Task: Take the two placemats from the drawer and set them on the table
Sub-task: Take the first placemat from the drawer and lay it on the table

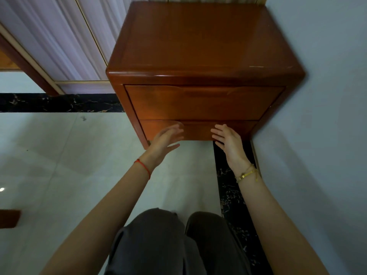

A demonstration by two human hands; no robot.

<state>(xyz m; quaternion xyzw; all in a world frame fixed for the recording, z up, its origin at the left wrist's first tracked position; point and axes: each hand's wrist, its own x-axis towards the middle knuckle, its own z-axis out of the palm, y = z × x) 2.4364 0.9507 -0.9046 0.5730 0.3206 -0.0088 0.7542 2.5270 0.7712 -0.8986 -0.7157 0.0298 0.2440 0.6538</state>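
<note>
A reddish-brown wooden cabinet (pixel 198 46) stands against the wall, with two closed drawers in its front. The upper drawer (pixel 198 102) has a carved grip along its top edge. Both my hands are stretched out in front of the lower drawer (pixel 198 129). My left hand (pixel 165 140), blurred, is open with fingers spread at the drawer's left part. My right hand (pixel 228 139) is open too, at the drawer's right part. Neither hand holds anything. No placemats are visible; the drawers' insides are hidden.
A pale wall (pixel 317 135) runs along the cabinet's right side. White glossy floor tiles (pixel 59 165) with black marble strips (pixel 59 103) lie below. Curtains (pixel 59 36) and a wooden frame (pixel 25 66) are at the left. My knees in dark trousers (pixel 168 245) are at the bottom.
</note>
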